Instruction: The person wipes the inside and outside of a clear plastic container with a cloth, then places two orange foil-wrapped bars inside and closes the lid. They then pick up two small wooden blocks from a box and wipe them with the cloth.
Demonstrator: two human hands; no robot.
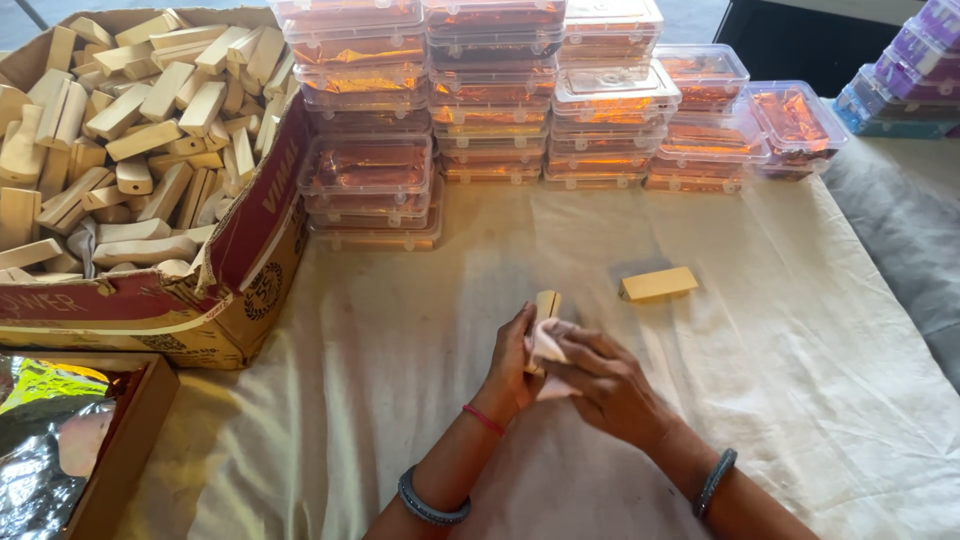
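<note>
Near the middle of the cloth-covered table [800,380], your two hands meet over a single pale wooden block [547,303]. Your left hand [513,365] is wrapped around the block and holds it upright, its top end showing above the fingers. Your right hand [610,388] presses a small pinkish cloth [548,345] against the block's side, fingers closed on the cloth.

Progress, judged from the layout: one finished-looking block [658,284] lies flat on the table, just beyond and to the right of your hands, apart from them. To the far left, an open cardboard box [255,240] is heaped nearly full with blocks of the same kind [130,130], so most of the work appears to remain.

Surroundings: along the far edge stand several stacks of clear plastic cases [490,100] with orange-toned contents, the stacks lower toward the right. At the far right corner sit purple and blue packs [905,80]. At the near left, a shallow box holds crumpled shiny foil [45,440].

Obstructions: nothing lies between your hands and the lone block; the cardboard box's torn near corner is well apart from your left forearm.
</note>
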